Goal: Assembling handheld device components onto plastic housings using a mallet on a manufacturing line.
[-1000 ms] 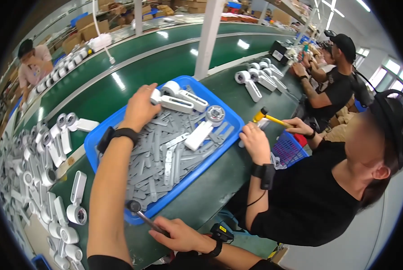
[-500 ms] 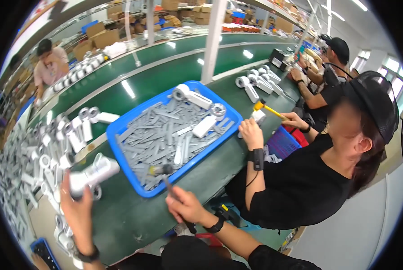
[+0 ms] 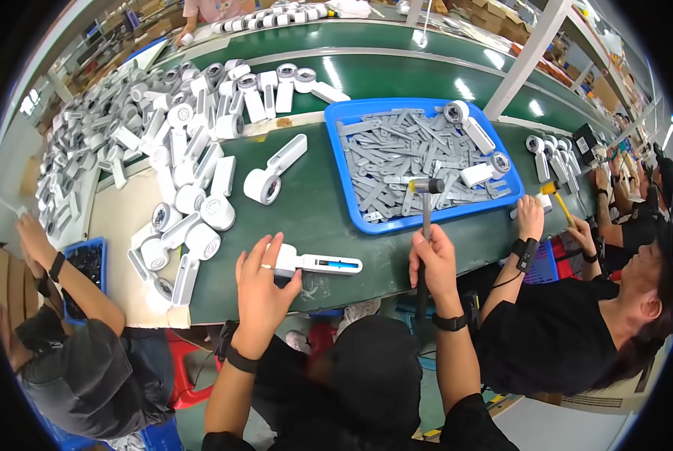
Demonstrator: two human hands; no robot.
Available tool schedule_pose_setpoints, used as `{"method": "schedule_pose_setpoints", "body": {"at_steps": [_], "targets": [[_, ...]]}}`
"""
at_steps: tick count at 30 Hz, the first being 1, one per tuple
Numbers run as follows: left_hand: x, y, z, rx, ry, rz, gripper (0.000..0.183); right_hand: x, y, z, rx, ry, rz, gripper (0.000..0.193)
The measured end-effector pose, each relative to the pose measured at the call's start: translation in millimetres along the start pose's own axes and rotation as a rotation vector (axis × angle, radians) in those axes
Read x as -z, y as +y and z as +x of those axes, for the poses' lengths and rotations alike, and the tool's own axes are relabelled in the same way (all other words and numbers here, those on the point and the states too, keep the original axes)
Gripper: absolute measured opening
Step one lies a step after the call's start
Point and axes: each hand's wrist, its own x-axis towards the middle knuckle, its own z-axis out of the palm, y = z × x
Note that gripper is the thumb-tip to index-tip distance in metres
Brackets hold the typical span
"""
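A white hand-held fan (image 3: 330, 264) with a round head lies on the green bench in front of me. The slot along its handle faces up and shows a blue part inside. My left hand (image 3: 265, 278) grips the fan's head between thumb and fingers. To its right, my right hand (image 3: 435, 263) is wrapped round the handle of a hammer (image 3: 426, 197), held upright. The hammer's yellow-and-black head is over the near edge of a blue tray (image 3: 374, 228), which holds grey strip-shaped covers (image 3: 404, 161) and two white fans (image 3: 477, 137).
Many white fans (image 3: 201, 203) are heaped at the left, with a single fan (image 3: 276, 171) nearer the tray. Beside me at right, a co-worker (image 3: 562, 323) holds a yellow hammer (image 3: 562, 201). Another person (image 3: 88, 353) works at left by a blue bin (image 3: 88, 252). A white post (image 3: 528, 64) rises behind the tray.
My view has swung to the left. The fan in my left hand has come down from the air onto the bench, its slot turned up. My right hand still holds the hammer, now more upright.
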Motion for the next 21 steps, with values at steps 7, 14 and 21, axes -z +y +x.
{"method": "schedule_pose_setpoints", "body": {"at_steps": [7,14,21], "targets": [[34.2,18.7,24.2,-0.045,-0.011,-0.092,0.079,8.2,11.7,-4.6,0.158,0.051,-0.034,0.017],[-6.1,71.6,161.8,-0.362,-0.406,-0.221,0.039,17.5,12.6,-3.7,0.161,0.109,0.045,0.018],[-106.9,105.3,200.2,-0.398,-0.342,-0.152,0.034,13.4,17.4,-1.6,0.211,0.261,0.091,0.018]]}}
